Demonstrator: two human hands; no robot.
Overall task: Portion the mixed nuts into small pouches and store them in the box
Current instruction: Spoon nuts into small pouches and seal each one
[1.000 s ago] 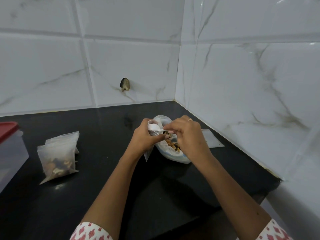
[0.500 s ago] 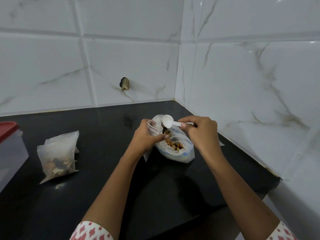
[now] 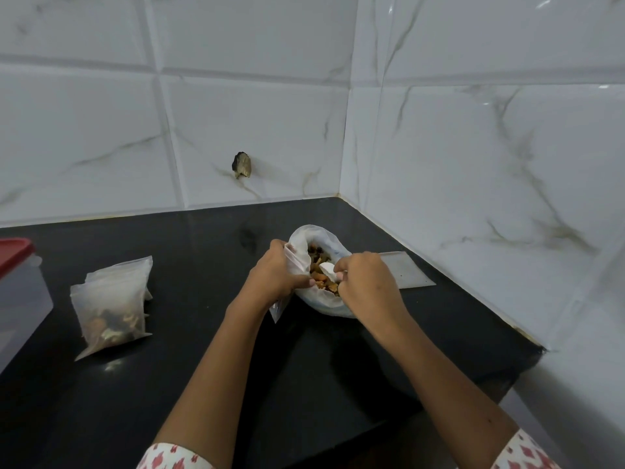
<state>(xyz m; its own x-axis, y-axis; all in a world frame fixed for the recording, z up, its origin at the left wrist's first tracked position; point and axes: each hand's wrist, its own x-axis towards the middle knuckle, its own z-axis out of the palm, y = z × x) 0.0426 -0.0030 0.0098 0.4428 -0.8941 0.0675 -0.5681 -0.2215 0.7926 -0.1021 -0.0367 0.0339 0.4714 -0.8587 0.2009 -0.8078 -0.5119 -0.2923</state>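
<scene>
1. Compared with half a second ago, the right hand (image 3: pixel 368 282) has come down from above the bag, and the white plastic spoon (image 3: pixel 327 267) is now dipping into the mixed nuts (image 3: pixel 319 265).
2. At the far left, the clear plastic box with a red lid (image 3: pixel 20 299) is standing on the black stone counter (image 3: pixel 203 350). I cannot tell if anything is inside.
3. Just right of the box, the filled clear plastic pouches (image 3: pixel 111 309) are lying together in a small pile, not yet stored.
4. The left hand (image 3: pixel 274 279) is gripping the small clear pouch (image 3: pixel 279 308) at its mouth, holding it against the left side of the big bag.
5. The large translucent plastic bag (image 3: pixel 324 304) is sitting open near the corner, with plenty of nuts still inside. The right hand is pinching the spoon handle, fingers curled around it.
6. Further right, the flat empty pouch (image 3: pixel 406 272) is lying beside the wall.
7. In my judgement, the task is partly done: some pouches are filled, one is being filled, one more is waiting, and all the storing in the box is still remaining.
</scene>
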